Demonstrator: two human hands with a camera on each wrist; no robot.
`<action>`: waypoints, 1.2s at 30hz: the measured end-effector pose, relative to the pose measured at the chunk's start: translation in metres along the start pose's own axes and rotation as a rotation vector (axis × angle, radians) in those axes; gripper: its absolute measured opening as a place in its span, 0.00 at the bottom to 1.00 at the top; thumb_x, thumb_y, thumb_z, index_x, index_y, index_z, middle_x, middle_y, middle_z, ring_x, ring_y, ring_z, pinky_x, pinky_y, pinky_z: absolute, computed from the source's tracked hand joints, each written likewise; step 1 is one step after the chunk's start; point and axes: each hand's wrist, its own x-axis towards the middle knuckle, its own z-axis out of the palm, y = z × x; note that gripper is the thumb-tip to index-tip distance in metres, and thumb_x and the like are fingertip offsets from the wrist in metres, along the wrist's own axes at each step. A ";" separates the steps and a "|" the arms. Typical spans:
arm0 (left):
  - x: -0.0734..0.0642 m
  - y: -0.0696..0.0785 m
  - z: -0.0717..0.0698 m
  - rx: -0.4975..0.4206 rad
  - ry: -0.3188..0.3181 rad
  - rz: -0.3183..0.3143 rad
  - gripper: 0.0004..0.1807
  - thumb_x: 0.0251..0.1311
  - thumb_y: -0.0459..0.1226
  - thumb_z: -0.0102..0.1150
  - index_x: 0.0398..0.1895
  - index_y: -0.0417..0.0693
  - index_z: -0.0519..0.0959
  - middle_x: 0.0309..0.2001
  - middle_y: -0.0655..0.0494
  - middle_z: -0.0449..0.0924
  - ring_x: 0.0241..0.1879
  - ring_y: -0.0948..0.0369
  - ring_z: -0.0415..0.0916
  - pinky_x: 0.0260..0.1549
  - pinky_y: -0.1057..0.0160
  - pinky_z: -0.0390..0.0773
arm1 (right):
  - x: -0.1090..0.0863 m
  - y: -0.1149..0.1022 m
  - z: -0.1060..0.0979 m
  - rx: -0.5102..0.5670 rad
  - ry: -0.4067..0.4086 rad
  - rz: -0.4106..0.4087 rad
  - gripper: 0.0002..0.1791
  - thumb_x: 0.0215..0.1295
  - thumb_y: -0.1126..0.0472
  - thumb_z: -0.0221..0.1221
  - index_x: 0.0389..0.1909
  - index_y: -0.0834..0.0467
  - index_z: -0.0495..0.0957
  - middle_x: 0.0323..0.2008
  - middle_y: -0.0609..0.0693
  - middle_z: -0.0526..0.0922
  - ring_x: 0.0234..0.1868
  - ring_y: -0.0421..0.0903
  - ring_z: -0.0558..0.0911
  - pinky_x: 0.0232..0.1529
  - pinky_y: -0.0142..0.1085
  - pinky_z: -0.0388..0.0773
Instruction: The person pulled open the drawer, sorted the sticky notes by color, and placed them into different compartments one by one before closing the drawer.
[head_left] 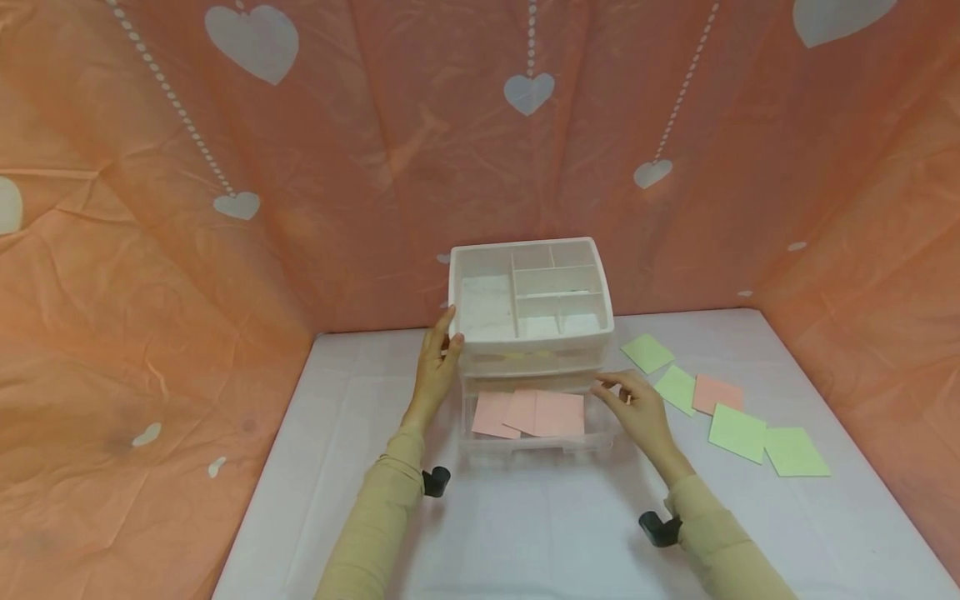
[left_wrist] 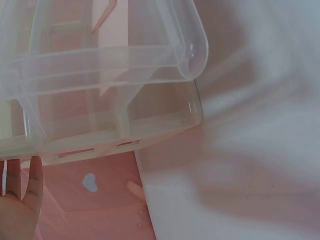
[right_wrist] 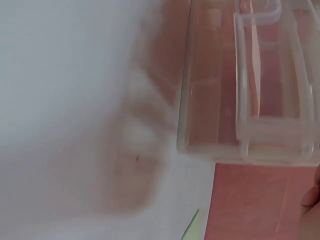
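Observation:
A white plastic drawer organizer [head_left: 532,340] stands at the back of the table, with a divided tray on top. Its clear lower drawer [head_left: 487,444] is pulled out toward me and contains several pink square paper notes [head_left: 558,414]. My left hand [head_left: 433,367] rests against the organizer's left side with its fingers extended; the left wrist view shows those fingers [left_wrist: 34,182] at the organizer's edge. At the drawer's right side is my right hand [head_left: 637,412], thumb and index tips close together by the wall. Whether they pinch the wall is unclear. The right wrist view catches only part of this hand [right_wrist: 310,210].
Several green notes [head_left: 738,432] and one pink note [head_left: 717,393] lie on the white-covered table [head_left: 540,533], right of the organizer. Orange cloth with white hearts [head_left: 420,167] hangs behind and on both sides. The closed upper drawer [head_left: 528,359] shows something yellowish inside.

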 end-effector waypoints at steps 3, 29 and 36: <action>0.000 0.000 0.000 -0.006 -0.003 -0.009 0.25 0.69 0.33 0.44 0.69 0.46 0.58 0.41 0.43 0.61 0.42 0.56 0.59 0.49 0.50 0.71 | -0.001 0.006 -0.007 0.018 0.007 0.048 0.13 0.54 0.63 0.66 0.42 0.58 0.82 0.33 0.51 0.80 0.27 0.30 0.65 0.26 0.23 0.63; -0.002 0.000 -0.001 -0.002 0.002 -0.006 0.26 0.68 0.33 0.45 0.69 0.46 0.58 0.38 0.49 0.60 0.40 0.57 0.59 0.47 0.53 0.70 | -0.008 0.091 -0.092 -0.331 -0.182 0.442 0.42 0.62 0.43 0.56 0.63 0.72 0.56 0.54 0.75 0.65 0.54 0.71 0.62 0.49 0.61 0.56; -0.002 -0.001 -0.001 -0.004 0.008 0.005 0.26 0.68 0.32 0.45 0.68 0.44 0.59 0.37 0.49 0.59 0.40 0.53 0.62 0.45 0.54 0.70 | -0.013 0.105 -0.097 -0.384 -0.231 0.576 0.48 0.61 0.39 0.54 0.64 0.75 0.52 0.57 0.80 0.58 0.54 0.77 0.55 0.47 0.65 0.52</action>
